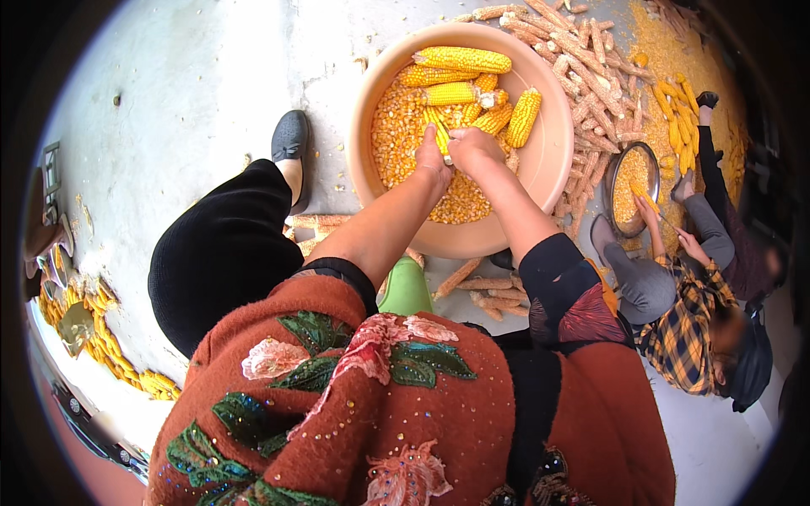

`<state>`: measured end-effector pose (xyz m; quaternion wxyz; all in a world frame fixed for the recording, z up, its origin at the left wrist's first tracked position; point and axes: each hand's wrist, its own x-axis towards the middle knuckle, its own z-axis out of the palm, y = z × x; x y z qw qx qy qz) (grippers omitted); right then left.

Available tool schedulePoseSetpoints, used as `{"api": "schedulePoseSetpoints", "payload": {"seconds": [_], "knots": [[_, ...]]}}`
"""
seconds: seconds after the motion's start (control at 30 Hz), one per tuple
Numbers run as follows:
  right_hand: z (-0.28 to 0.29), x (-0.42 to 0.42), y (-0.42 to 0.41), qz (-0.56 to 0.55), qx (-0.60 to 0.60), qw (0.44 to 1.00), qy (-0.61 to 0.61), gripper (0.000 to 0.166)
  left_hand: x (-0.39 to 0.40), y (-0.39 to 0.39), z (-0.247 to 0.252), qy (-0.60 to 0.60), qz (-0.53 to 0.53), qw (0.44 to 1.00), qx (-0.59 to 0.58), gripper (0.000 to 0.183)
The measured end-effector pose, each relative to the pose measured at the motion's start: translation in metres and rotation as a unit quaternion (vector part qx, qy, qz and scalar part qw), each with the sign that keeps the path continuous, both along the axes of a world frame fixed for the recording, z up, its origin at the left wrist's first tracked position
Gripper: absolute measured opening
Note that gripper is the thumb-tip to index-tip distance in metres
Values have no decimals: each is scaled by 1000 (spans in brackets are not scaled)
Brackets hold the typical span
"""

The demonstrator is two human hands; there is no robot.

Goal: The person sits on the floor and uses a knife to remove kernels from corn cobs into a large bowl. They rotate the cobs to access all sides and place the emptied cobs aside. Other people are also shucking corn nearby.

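Note:
A large tan plastic basin [550, 177] holds loose corn kernels [395, 142] and several yellow corn ears [462, 59]. Over its middle, my left hand [433, 155] is closed around an ear of corn [436, 126] that points away from me. My right hand [473, 149] touches the same ear from the right, with its fingers curled; a slim dark thing shows by the fingertips, too small to tell what it is. One ear [524, 117] leans on the basin's right inner wall.
Bare corn cobs [588, 82] are heaped right of the basin, others [493, 294] lie below it. A green plastic object [405, 288] stands between my legs. At right a person in a plaid shirt [686, 329] works over a metal basin [609, 190]. Corn ears [111, 348] lie far left.

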<state>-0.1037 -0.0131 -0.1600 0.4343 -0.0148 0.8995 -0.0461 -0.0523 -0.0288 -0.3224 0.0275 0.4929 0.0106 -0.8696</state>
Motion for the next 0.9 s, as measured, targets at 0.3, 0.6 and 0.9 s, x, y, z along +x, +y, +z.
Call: {"api": "schedulePoseSetpoints", "payload": {"seconds": [0.3, 0.6, 0.9], "knots": [[-23, -4, 12, -63, -74, 995, -2, 27, 0, -2, 5, -20, -33, 999, -24, 36], [-33, -8, 1, 30, 53, 997, 37, 36, 3, -4, 7, -13, -45, 999, -16, 38], [-63, -29, 0, -160, -95, 980, -67, 30, 3, -10, 29, 1, -68, 996, -60, 43]]}}
